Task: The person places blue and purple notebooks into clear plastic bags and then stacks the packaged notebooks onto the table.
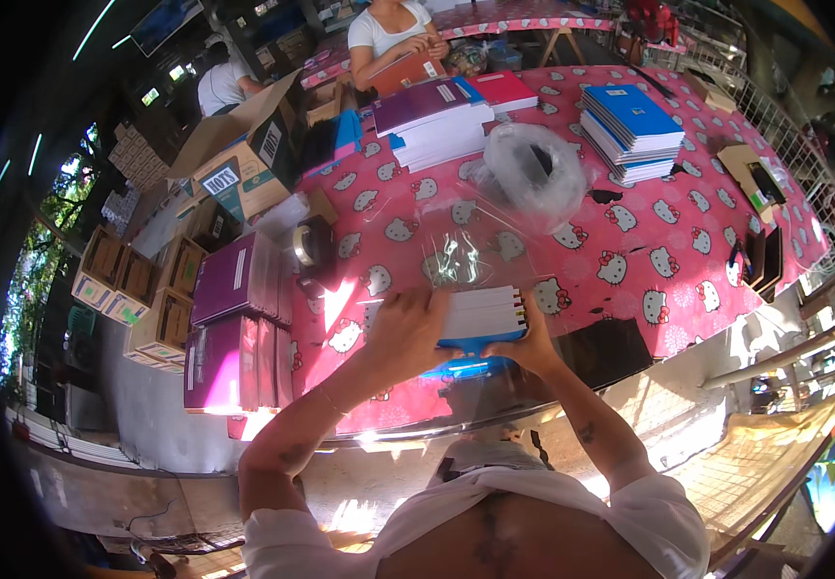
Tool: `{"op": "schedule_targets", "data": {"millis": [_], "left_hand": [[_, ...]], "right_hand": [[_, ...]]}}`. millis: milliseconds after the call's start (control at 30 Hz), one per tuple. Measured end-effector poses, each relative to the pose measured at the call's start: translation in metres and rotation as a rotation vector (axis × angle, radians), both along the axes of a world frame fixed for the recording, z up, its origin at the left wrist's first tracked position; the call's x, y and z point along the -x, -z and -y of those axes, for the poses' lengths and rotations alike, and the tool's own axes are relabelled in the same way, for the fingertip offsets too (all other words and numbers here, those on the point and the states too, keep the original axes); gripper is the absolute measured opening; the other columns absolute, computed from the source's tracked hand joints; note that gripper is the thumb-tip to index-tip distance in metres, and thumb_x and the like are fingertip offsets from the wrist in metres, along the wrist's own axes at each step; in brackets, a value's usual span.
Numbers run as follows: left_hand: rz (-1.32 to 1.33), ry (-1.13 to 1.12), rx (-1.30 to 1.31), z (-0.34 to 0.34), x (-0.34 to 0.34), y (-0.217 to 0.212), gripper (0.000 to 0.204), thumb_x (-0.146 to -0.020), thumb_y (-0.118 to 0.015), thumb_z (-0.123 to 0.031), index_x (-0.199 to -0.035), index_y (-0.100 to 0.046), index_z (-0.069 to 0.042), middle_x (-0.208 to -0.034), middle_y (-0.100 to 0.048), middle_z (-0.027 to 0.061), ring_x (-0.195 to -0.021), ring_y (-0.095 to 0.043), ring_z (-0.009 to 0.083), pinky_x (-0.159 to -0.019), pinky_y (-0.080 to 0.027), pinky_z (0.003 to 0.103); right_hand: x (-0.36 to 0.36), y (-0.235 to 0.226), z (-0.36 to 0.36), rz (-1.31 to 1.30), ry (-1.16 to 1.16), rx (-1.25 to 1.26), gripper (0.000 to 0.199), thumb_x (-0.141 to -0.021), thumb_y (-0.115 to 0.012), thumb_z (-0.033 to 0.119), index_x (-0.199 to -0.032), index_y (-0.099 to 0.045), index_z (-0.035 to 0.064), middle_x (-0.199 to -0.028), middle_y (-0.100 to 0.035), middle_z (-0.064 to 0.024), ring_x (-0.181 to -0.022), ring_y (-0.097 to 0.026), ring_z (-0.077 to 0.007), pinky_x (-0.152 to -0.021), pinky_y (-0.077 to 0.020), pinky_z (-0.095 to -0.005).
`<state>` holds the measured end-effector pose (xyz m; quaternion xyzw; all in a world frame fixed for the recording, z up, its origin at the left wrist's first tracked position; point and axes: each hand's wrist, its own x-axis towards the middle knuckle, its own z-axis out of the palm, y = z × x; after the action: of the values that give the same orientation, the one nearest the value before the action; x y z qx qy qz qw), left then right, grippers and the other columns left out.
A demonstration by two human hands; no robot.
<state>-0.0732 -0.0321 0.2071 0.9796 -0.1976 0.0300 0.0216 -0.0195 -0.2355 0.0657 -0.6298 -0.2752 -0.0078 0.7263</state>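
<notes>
At the table's near edge I hold a stack of blue-covered notebooks (480, 314), its white page edges turned up. My left hand (406, 333) is closed over the left end of the stack. The fingers of my right hand (531, 340) wrap round the right end, where small dark and coloured marks show on the edges. A clear plastic bag (461, 256) lies just beyond the notebooks, shining in the light. Part of the blue cover shows below the pages, between my hands.
A tape dispenser (313, 246) and wrapped purple notebooks (234, 362) stand left. Farther off are a purple-topped notebook pile (432, 121), a plastic roll (533, 174) and a blue notebook stack (632, 130). An open carton (244, 159) sits back left. A co-worker (393, 39) is across the table.
</notes>
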Motion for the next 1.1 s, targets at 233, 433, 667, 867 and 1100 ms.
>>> {"op": "schedule_targets", "data": {"millis": [233, 433, 667, 867, 1100], "left_hand": [[0.146, -0.010, 0.121, -0.025, 0.013, -0.020, 0.081, -0.060, -0.090, -0.048, -0.112, -0.051, 0.001, -0.090, -0.066, 0.0197, -0.083, -0.068, 0.0369, -0.074, -0.054, 0.046], [-0.142, -0.484, 1.132, -0.090, 0.005, 0.032, 0.067, -0.072, -0.088, -0.032, -0.116, -0.055, 0.007, -0.101, -0.070, 0.0195, -0.086, -0.071, 0.0257, -0.074, -0.059, 0.036], [-0.574, -0.935, 1.655, -0.123, -0.034, 0.178, 0.058, -0.080, -0.083, -0.032, -0.118, -0.063, 0.008, -0.104, -0.070, 0.0153, -0.090, -0.069, 0.0208, -0.077, -0.059, 0.033], [-0.410, -0.698, 1.469, -0.106, -0.097, 0.196, 0.071, -0.077, -0.081, -0.051, -0.117, -0.065, 0.005, -0.099, -0.071, 0.0163, -0.086, -0.071, 0.0251, -0.076, -0.057, 0.034], [-0.274, -0.864, 0.689, -0.112, -0.118, 0.204, 0.081, -0.069, -0.071, -0.076, -0.090, -0.075, 0.002, -0.082, -0.073, 0.0171, -0.080, -0.073, 0.0265, -0.073, -0.057, 0.037]], "right_hand": [[-0.021, -0.034, 0.014, -0.021, -0.200, -0.204, 0.108, -0.065, -0.084, 0.061, -0.145, -0.039, 0.0056, -0.125, -0.061, -0.0096, -0.115, -0.058, -0.0207, -0.098, -0.0444, -0.0354], [-0.026, 0.057, 0.016, -1.000, -0.458, -0.300, 0.095, -0.088, -0.034, 0.081, -0.147, -0.040, 0.0070, -0.133, -0.057, -0.0090, -0.114, -0.058, -0.0221, -0.100, -0.0440, -0.0405], [-0.069, 0.026, 0.003, -0.986, -0.308, 0.130, 0.044, -0.091, -0.068, 0.034, -0.124, -0.060, 0.0058, -0.108, -0.067, -0.0072, -0.101, -0.064, -0.0184, -0.093, -0.0491, -0.0387], [-0.112, 0.029, 0.017, -1.062, -0.132, 0.082, 0.035, -0.088, -0.073, 0.028, -0.113, -0.065, 0.0045, -0.099, -0.069, -0.0040, -0.089, -0.066, -0.0153, -0.083, -0.0532, -0.0323], [-0.130, 0.067, 0.015, -0.890, -0.134, 0.141, 0.040, -0.088, -0.073, 0.026, -0.117, -0.066, -0.0002, -0.109, -0.070, -0.0071, -0.096, -0.066, -0.0171, -0.086, -0.0504, -0.0305]]}}
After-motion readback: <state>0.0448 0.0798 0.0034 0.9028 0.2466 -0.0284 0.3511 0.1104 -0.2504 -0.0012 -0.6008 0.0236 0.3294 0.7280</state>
